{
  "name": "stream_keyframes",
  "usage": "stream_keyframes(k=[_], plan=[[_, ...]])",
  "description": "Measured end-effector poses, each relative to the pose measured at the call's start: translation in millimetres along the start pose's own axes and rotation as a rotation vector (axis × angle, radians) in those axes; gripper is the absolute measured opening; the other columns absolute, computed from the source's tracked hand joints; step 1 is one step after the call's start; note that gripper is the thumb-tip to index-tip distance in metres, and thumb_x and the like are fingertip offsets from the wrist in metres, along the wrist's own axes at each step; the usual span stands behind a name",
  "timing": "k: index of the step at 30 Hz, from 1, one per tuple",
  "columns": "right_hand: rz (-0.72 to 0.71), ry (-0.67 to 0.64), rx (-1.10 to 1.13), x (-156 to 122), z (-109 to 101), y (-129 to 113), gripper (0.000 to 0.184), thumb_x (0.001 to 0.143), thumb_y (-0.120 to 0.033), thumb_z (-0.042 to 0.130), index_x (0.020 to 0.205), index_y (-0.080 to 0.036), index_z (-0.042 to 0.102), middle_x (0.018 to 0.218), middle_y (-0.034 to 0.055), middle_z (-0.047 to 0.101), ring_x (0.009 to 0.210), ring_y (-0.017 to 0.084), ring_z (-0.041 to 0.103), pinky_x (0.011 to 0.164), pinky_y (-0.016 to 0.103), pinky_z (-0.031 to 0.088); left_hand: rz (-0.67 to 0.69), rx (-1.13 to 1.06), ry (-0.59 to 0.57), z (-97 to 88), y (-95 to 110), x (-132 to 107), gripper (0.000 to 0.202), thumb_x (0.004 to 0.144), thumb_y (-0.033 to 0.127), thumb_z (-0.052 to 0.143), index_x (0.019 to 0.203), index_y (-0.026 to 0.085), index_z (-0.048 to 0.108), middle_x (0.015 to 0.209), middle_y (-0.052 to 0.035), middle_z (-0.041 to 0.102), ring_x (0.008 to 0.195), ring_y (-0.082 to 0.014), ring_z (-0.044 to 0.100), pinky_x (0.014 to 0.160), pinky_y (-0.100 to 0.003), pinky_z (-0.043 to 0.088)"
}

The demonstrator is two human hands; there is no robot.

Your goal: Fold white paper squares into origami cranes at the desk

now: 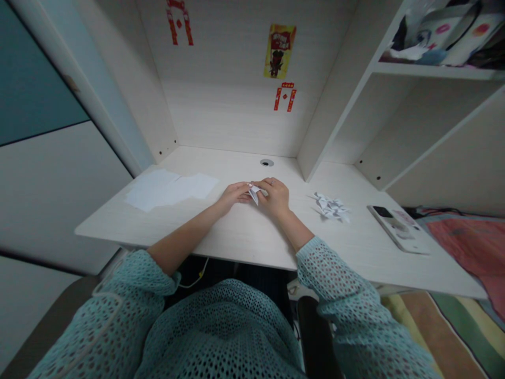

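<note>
Between my two hands is a small piece of folded white paper, held just above the middle of the white desk. My left hand grips its left side with the fingers closed. My right hand, wearing a ring, pinches it from the right. The fingers hide part of the folds. To the left lie several flat white paper sheets, spread and overlapping. On the right sits a small heap of folded paper pieces.
A phone in a pale case lies near the desk's right end. Behind the desk top is a round cable hole. An upright divider bounds the right side, with a filled shelf above. Striped bedding is at the lower right.
</note>
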State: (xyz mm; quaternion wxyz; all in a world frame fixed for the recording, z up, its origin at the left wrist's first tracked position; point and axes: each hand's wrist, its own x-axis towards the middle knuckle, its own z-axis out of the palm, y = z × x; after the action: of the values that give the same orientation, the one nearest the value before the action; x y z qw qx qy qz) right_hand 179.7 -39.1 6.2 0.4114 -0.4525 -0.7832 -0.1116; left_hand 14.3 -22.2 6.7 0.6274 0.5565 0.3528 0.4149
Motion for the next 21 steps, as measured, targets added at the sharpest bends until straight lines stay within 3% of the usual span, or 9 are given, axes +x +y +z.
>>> stream_keyframes(k=[11,16,21], plan=[[0.026,-0.028,0.094,0,4,12,0.020,0.080,-0.024,0.057,0.096,-0.025,0.068,0.080,0.0018,0.069,0.075,0.018,0.060,0.071,0.031,0.043,0.103,0.148,0.029,-5.1,-6,8,0.033,0.072,0.046,0.059,0.079,0.014,0.061,0.067,-0.0024,0.059,0.060,-0.0138,0.057,0.052,-0.022,0.045],[0.030,-0.031,0.053,0,1,8,0.019,0.078,-0.025,0.058,0.093,-0.025,0.069,0.072,0.0018,0.068,0.071,0.019,0.059,0.068,0.031,0.042,0.139,0.194,0.026,-2.2,-6,5,0.038,0.075,0.052,0.056,0.084,0.015,0.060,0.067,-0.0015,0.059,0.059,-0.0121,0.056,0.052,-0.020,0.043],[0.113,-0.030,0.117,0,3,8,0.023,0.075,-0.019,0.058,0.092,-0.026,0.070,0.073,0.0007,0.068,0.069,0.017,0.060,0.066,0.029,0.044,0.204,0.276,0.004,1.1,-4,1,0.041,0.067,0.047,0.067,0.091,0.014,0.061,0.071,-0.0013,0.060,0.058,-0.0109,0.055,0.050,-0.019,0.041]])
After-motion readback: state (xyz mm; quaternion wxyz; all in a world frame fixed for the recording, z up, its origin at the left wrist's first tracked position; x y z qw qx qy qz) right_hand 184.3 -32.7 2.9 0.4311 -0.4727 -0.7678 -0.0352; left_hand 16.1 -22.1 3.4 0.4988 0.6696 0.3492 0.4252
